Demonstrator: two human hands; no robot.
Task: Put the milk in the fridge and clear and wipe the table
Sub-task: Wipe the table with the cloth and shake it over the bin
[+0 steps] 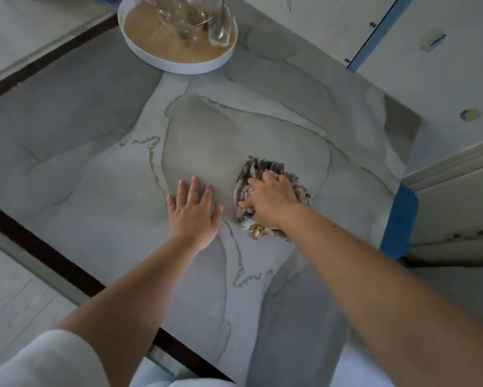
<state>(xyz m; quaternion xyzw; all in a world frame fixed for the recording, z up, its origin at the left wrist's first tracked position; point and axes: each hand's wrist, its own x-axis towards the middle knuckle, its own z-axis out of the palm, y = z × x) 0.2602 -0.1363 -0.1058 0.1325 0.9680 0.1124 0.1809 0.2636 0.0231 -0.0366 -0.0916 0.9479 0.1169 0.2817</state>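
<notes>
A grey marble-patterned table (100, 174) fills the view. My right hand (271, 199) presses down on a bunched grey-brown shaggy cloth (258, 167) lying on the table right of centre, fingers curled into it. A small heap of yellowish crumbs (256, 231) sits at the cloth's near edge, under my wrist. My left hand (192, 212) lies flat on the tabletop just left of the cloth, fingers spread, holding nothing. No milk is in view.
A round white tray (151, 55) with a tan liner stands at the table's far edge, carrying clear glassware (184, 20). White cabinets with blue tape (399, 219) border the table on the right. The table's dark edge runs along the left, with pale floor beyond.
</notes>
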